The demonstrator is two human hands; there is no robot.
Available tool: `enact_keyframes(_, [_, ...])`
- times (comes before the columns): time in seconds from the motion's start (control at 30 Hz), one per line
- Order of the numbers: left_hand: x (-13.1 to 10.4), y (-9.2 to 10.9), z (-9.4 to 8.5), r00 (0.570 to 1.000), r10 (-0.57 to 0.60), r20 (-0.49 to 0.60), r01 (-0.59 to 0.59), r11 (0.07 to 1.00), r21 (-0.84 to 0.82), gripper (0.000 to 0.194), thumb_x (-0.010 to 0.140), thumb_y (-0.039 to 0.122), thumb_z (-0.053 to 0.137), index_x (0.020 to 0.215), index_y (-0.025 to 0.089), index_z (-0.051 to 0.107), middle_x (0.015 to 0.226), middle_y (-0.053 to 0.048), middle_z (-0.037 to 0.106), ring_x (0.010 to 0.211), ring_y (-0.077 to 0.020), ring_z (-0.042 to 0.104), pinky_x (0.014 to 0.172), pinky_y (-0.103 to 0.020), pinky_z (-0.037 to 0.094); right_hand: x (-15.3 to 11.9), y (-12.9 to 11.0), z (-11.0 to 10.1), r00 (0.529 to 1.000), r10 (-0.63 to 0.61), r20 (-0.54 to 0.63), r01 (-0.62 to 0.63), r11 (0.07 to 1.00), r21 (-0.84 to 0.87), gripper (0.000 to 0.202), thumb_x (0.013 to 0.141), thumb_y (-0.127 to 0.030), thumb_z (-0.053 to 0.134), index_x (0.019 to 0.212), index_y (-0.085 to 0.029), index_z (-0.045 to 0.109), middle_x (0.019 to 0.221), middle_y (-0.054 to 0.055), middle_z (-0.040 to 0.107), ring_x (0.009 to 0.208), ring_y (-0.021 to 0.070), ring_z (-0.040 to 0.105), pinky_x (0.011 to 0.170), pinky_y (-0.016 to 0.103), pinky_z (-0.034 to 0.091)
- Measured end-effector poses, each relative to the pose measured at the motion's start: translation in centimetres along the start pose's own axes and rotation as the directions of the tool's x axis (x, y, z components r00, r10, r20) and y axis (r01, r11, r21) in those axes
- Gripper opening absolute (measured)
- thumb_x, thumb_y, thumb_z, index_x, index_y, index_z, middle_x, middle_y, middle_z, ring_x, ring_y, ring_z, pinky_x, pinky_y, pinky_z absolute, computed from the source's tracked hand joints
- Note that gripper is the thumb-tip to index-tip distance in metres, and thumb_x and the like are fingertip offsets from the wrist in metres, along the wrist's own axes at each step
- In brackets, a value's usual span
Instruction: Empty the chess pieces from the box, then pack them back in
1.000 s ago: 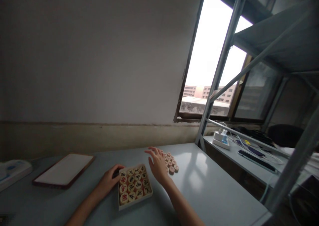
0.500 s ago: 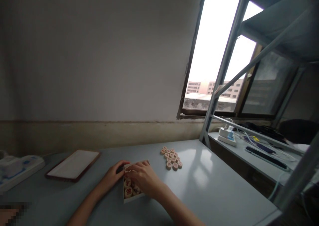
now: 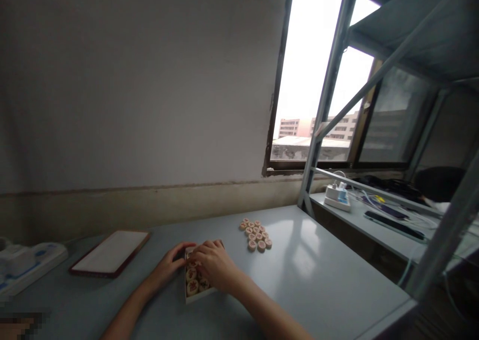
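A shallow, light-coloured box rests on the grey-blue table, holding round wooden Chinese chess pieces with carved characters. My left hand grips the box at its upper left side, thumb and fingers against the edge. Over the box's middle and right part lies my right hand, its fingers bent down among the pieces; whatever is under the fingertips is hidden. Beyond the box, to its right, several more Chinese chess pieces lie close together on the tabletop.
To the left is a flat white tablet-like thing with a reddish-brown edge. A white power strip sits at the far left. A metal bed frame rises on the right, beside another desk with a phone, plugs and cables.
The right hand has shifted slightly over the box, its fingers a little more bent. My left hand stays at the box's side. The camera view has turned slightly.
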State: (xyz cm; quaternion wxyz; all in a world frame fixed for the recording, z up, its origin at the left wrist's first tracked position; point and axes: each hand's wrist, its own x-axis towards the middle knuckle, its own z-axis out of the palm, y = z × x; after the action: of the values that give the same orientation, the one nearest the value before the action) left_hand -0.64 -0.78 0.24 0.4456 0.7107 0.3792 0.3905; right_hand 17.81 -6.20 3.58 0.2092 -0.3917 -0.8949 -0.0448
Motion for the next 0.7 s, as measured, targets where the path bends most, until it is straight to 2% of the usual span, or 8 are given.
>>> enact_keyframes(0.2, [0.1, -0.1, -0.1, 0.998, -0.029, 0.05, 0.031, 0.999, -0.043, 0.041, 0.062, 0.027, 0.056, 0.101, 0.017, 0.059, 0.108, -0.007, 0.059, 0.104, -0.0234, 0.051, 0.092, -0.034, 0.038, 0.4, 1.8, -0.3, 0.992, 0.091, -0.082, -0.087, 0.995, 0.044, 0.031, 0.081, -0.033, 0.051, 0.11, -0.024, 0.047, 0.1, 0.002, 0.058, 0.092, 0.0161, 0.048, 0.079, 0.028, 0.031])
enact_keyframes(0.33, [-0.5, 0.8, 0.1, 0.996, -0.066, 0.064, 0.067, 0.998, -0.019, 0.04, 0.066, 0.029, 0.055, 0.104, 0.017, 0.057, 0.108, -0.007, 0.059, 0.104, -0.0227, 0.051, 0.089, -0.032, 0.04, -0.8, 5.4, -1.4, 0.957, 0.254, -0.143, -0.257, 0.967, -0.002, 0.02, 0.085, -0.027, 0.043, 0.101, -0.024, 0.054, 0.097, 0.002, 0.059, 0.091, 0.0166, 0.047, 0.08, 0.03, 0.028])
enact_keyframes(0.43, [-0.9, 1.7, 0.2, 0.995, -0.073, 0.068, 0.072, 0.997, 0.02, 0.039, 0.067, 0.03, 0.054, 0.104, 0.017, 0.057, 0.11, -0.007, 0.058, 0.105, -0.0229, 0.05, 0.089, -0.031, 0.04, -3.0, 8.9, -1.7, 0.927, 0.361, -0.099, -0.369, 0.926, -0.083, 0.018, 0.083, -0.026, 0.046, 0.093, -0.022, 0.06, 0.095, 0.005, 0.058, 0.093, 0.0198, 0.044, 0.083, 0.033, 0.027])
enact_keyframes(0.53, [-1.0, 2.3, 0.3, 0.992, -0.096, 0.078, 0.092, 0.994, 0.061, 0.04, 0.068, 0.032, 0.053, 0.105, 0.017, 0.056, 0.112, -0.007, 0.057, 0.107, -0.0228, 0.049, 0.091, -0.031, 0.038, -4.5, 11.2, -1.7, 0.867, 0.488, -0.106, -0.498, 0.857, -0.133, 0.019, 0.079, -0.019, 0.047, 0.092, -0.022, 0.061, 0.106, 0.008, 0.052, 0.1, 0.0224, 0.04, 0.084, 0.035, 0.027])
enact_keyframes(0.6, [-1.0, 2.5, 0.3, 0.99, -0.108, 0.092, 0.101, 0.992, 0.073, 0.04, 0.069, 0.031, 0.053, 0.105, 0.016, 0.055, 0.111, -0.007, 0.057, 0.105, -0.0223, 0.05, 0.09, -0.031, 0.038, -4.3, 11.4, -1.9, 0.841, 0.523, -0.14, -0.536, 0.841, -0.072, 0.028, 0.076, -0.015, 0.047, 0.101, -0.022, 0.058, 0.11, 0.008, 0.049, 0.101, 0.0222, 0.039, 0.084, 0.035, 0.029])
enact_keyframes(0.63, [-1.0, 2.5, 0.3, 0.989, -0.108, 0.101, 0.101, 0.992, 0.073, 0.04, 0.069, 0.03, 0.052, 0.106, 0.015, 0.055, 0.111, -0.007, 0.058, 0.104, -0.022, 0.051, 0.09, -0.031, 0.038, -3.9, 10.9, -2.1, 0.842, 0.516, -0.158, -0.524, 0.852, -0.011, 0.032, 0.075, -0.014, 0.048, 0.105, -0.022, 0.055, 0.11, 0.008, 0.049, 0.1, 0.0214, 0.04, 0.084, 0.034, 0.031])
enact_keyframes(0.7, [-1.0, 2.3, 0.2, 0.989, -0.091, 0.116, 0.083, 0.994, 0.066, 0.039, 0.07, 0.03, 0.051, 0.107, 0.016, 0.054, 0.111, -0.007, 0.057, 0.104, -0.0213, 0.05, 0.09, -0.031, 0.038, -2.8, 9.0, -2.4, 0.882, 0.438, -0.172, -0.419, 0.898, 0.138, 0.036, 0.075, -0.013, 0.047, 0.11, -0.021, 0.05, 0.108, 0.006, 0.05, 0.099, 0.0191, 0.041, 0.085, 0.033, 0.032])
